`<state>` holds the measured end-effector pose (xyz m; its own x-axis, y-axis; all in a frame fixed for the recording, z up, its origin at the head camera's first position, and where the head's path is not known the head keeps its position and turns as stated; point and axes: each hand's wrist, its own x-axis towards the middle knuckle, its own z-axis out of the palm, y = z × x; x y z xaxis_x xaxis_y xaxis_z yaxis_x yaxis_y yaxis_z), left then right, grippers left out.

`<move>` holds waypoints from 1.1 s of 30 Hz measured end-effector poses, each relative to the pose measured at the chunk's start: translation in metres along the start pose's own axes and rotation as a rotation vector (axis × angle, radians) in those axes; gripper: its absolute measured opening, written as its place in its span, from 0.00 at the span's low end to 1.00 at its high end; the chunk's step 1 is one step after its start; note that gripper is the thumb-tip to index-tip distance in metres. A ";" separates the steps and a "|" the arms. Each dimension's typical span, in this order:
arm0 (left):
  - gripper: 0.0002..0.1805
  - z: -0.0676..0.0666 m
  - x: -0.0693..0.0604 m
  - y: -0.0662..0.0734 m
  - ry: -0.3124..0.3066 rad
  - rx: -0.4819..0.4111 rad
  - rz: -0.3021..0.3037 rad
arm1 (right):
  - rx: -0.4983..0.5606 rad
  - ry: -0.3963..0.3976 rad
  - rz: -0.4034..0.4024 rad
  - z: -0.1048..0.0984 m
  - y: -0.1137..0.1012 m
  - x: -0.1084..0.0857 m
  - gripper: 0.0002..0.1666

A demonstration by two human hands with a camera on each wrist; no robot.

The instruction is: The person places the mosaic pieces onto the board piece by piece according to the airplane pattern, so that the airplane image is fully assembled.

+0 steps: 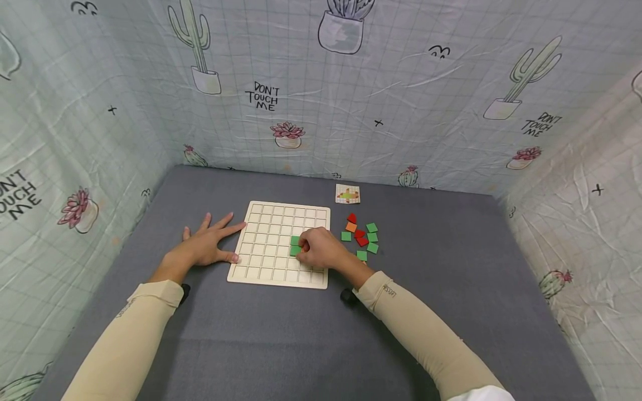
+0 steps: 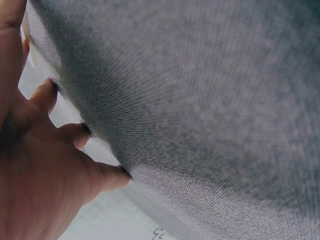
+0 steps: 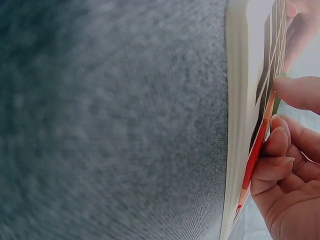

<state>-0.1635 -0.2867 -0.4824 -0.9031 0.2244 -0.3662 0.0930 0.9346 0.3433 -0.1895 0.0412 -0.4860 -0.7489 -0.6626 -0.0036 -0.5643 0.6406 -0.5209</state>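
A pale wooden grid board lies on the grey table. My left hand is spread flat at its left side, thumb and index fingertip touching the edge; in the left wrist view the other fingertips press the cloth. My right hand is over the board's right half, fingers curled. Two green tiles show beside its fingertips. In the right wrist view, thumb and index finger pinch about an orange tile, low on the board. A red tile lies beneath the curled fingers. Much of this area is hidden from above.
Right of the board lie several loose green tiles, red tiles and an orange tile. A small pattern card lies behind them. Printed cloth hangs around the table's back and sides.
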 end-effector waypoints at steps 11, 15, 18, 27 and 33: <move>0.58 -0.001 -0.002 0.002 0.006 -0.008 -0.005 | 0.001 -0.025 0.021 0.000 -0.001 0.000 0.07; 0.58 -0.001 -0.002 0.001 0.006 -0.008 -0.005 | 0.017 -0.026 0.003 0.000 -0.002 -0.001 0.08; 0.58 0.000 -0.001 0.001 0.002 -0.010 -0.008 | 0.021 -0.019 -0.012 0.001 -0.002 -0.001 0.08; 0.59 0.000 -0.001 -0.001 -0.004 -0.019 -0.002 | 0.008 -0.007 -0.013 0.004 -0.003 0.000 0.10; 0.60 0.001 0.000 -0.002 -0.007 -0.019 -0.009 | 0.042 0.018 0.000 0.000 -0.003 -0.003 0.10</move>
<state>-0.1633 -0.2882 -0.4839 -0.9009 0.2183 -0.3752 0.0773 0.9312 0.3562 -0.1854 0.0415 -0.4847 -0.7551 -0.6555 0.0114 -0.5495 0.6233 -0.5563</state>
